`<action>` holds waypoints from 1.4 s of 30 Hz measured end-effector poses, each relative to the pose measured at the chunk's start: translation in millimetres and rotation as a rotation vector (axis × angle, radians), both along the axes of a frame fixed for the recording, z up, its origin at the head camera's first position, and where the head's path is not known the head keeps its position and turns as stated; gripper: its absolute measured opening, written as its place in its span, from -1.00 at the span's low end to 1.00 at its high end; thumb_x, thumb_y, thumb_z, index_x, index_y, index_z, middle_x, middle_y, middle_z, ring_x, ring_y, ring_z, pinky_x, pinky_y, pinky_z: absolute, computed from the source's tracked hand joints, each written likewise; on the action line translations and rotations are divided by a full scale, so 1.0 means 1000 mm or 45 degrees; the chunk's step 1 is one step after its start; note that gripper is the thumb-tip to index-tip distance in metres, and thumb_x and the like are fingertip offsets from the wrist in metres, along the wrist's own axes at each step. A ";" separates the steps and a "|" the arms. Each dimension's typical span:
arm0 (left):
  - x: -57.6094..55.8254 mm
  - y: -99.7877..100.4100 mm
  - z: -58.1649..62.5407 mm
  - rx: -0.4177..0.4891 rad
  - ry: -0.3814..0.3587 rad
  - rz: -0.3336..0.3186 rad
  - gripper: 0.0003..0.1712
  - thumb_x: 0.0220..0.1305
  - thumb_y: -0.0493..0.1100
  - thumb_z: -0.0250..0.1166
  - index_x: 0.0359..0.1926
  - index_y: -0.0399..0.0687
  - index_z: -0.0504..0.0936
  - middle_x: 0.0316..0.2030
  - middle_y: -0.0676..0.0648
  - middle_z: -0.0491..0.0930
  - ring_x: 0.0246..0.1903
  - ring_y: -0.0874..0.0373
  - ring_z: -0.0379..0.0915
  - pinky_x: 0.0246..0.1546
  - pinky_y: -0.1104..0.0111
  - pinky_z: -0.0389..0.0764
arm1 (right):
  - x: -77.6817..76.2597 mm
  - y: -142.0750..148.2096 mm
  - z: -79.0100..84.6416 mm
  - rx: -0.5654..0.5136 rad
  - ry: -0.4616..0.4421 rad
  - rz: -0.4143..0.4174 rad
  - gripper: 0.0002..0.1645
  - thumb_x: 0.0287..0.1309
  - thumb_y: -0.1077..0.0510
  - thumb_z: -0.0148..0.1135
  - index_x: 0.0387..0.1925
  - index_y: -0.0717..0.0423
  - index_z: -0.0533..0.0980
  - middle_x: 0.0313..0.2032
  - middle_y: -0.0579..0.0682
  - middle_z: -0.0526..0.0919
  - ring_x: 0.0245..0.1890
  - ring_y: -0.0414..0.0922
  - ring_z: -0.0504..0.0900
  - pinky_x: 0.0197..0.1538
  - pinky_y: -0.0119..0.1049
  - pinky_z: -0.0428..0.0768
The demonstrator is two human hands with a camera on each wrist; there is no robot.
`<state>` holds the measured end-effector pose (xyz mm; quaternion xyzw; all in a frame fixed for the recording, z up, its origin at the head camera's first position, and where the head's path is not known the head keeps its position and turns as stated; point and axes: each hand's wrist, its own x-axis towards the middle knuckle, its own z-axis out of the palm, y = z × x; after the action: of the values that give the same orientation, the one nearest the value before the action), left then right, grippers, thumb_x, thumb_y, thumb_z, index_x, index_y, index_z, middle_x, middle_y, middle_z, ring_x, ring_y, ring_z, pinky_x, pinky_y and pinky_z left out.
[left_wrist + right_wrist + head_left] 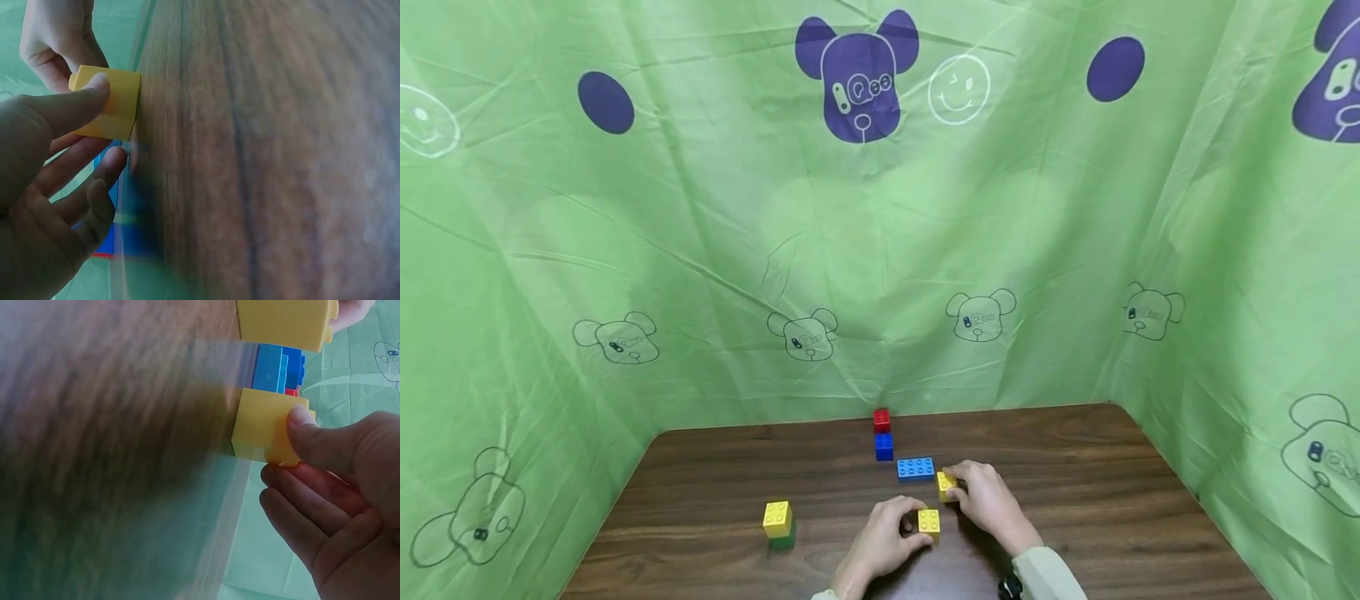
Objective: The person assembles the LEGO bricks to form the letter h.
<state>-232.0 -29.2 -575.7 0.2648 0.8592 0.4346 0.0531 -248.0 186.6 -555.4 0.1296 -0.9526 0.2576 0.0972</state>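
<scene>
My left hand (880, 540) pinches a square yellow toy brick (928, 522) between thumb and fingers, low over the wooden table. In the left wrist view, the thumb presses the side of this brick (122, 103). Slightly farther back and to the right, my right hand (992, 502) holds a second yellow brick (945, 487). The right wrist view shows the thumb on one face of that brick (265, 422), with fingers at its underside in that view. The two yellow bricks are close together but apart. A long light-blue brick (916, 469) lies just left of the right-hand brick.
Behind the light-blue brick are a dark-blue brick (884, 447) and a red brick (882, 420) near the table's back edge. On the left, a yellow brick (777, 518) sits atop a green brick (782, 541). A green printed cloth (880, 250) surrounds the wooden table (700, 500).
</scene>
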 end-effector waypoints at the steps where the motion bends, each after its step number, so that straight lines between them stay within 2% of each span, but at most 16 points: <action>1: 0.000 0.000 0.000 0.000 0.001 0.003 -0.68 0.12 -0.10 0.56 -0.10 0.06 0.71 -0.30 0.22 0.58 -0.39 0.38 0.45 -0.37 0.52 0.47 | 0.000 0.000 0.000 0.002 -0.004 -0.002 -0.68 0.07 0.21 0.52 -0.10 0.16 0.73 -0.14 0.08 0.77 -0.13 0.01 0.74 -0.10 -0.08 0.70; 9: -0.003 0.001 -0.002 -0.034 0.052 0.039 -0.64 0.05 -0.04 0.60 -0.12 0.06 0.74 -0.33 0.17 0.59 -0.45 0.38 0.40 -0.42 0.53 0.41 | 0.001 -0.001 0.000 0.032 0.017 -0.008 -0.67 0.08 0.21 0.51 -0.07 0.16 0.72 -0.12 0.07 0.76 -0.12 0.00 0.74 -0.09 -0.10 0.70; 18: 0.001 0.001 -0.003 -0.118 0.104 0.084 -0.58 0.00 0.03 0.62 -0.11 0.05 0.76 -0.30 0.18 0.61 -0.43 0.39 0.38 -0.43 0.51 0.38 | 0.007 -0.001 0.002 0.066 0.067 -0.019 -0.68 0.11 0.17 0.50 -0.07 0.14 0.71 -0.10 0.04 0.75 -0.08 -0.02 0.73 -0.04 -0.10 0.69; 22: 0.003 0.001 -0.002 -0.158 0.099 0.107 -0.57 -0.01 0.07 0.62 -0.11 0.06 0.77 -0.32 0.19 0.55 -0.43 0.40 0.34 -0.43 0.49 0.35 | 0.012 -0.002 0.013 0.042 0.097 -0.001 -0.66 0.11 0.18 0.50 -0.05 0.16 0.71 -0.07 0.05 0.74 -0.08 -0.02 0.74 -0.05 -0.12 0.70; 30: 0.002 0.001 -0.001 -0.205 0.136 0.126 -0.62 -0.02 0.07 0.62 -0.18 0.08 0.77 -0.38 0.16 0.47 -0.44 0.44 0.25 -0.45 0.50 0.32 | 0.026 -0.011 0.043 0.027 0.271 0.101 -0.63 0.05 0.16 0.54 -0.06 0.13 0.71 -0.07 0.00 0.76 -0.09 -0.07 0.75 -0.07 -0.17 0.71; 37: 0.001 0.001 0.000 -0.216 0.167 0.115 -0.66 0.00 0.07 0.61 -0.41 0.05 0.64 -0.43 0.11 0.44 -0.49 0.41 0.20 -0.49 0.49 0.29 | 0.039 -0.020 0.059 0.063 0.257 0.198 -0.66 0.07 0.17 0.53 -0.08 0.13 0.71 -0.09 -0.01 0.75 -0.13 -0.07 0.76 -0.11 -0.18 0.72; 42: 0.003 0.001 -0.001 -0.223 0.150 0.120 -0.63 0.00 0.09 0.61 -0.47 0.04 0.60 -0.45 0.12 0.43 -0.49 0.40 0.18 -0.49 0.49 0.26 | 0.044 -0.025 0.061 0.106 0.149 0.250 -0.67 0.09 0.17 0.51 -0.08 0.15 0.71 -0.11 0.03 0.76 -0.13 -0.04 0.75 -0.11 -0.14 0.72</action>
<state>-229.0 -28.0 -576.5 0.2436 0.9069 0.3438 0.0051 -203.9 162.0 -494.9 0.2409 -0.9379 0.2179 0.1215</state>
